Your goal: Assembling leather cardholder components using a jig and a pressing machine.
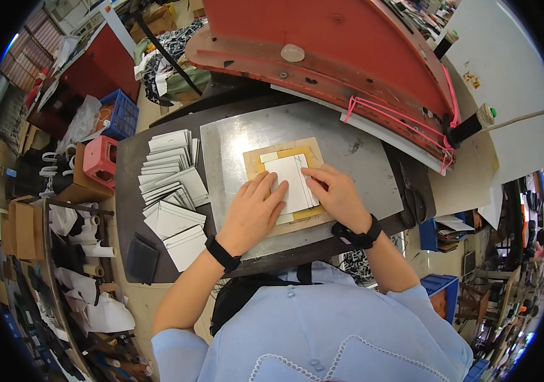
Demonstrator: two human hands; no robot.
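Observation:
On a metal plate [374, 172] lies a tan and yellow board [315, 153], like a template, with a white rectangular panel [292, 167] on top. A thin dark line runs down the panel near its right side. My left hand [251, 207] rests on the panel's left part, fingers spread and lying flat, holding nothing. My right hand [340, 196] is at the panel's right edge, its thumb and forefinger closed together there; its other fingers are curled and partly hidden. Each wrist wears a black band.
Left of the plate, overlapping white panels [171, 172] lie piled on the dark table [128, 216], beside a black flat piece [141, 258]. A large red machine [323, 38] with pink cord overhangs the far side. A pink stool [100, 162] and blue crate [121, 114] stand left.

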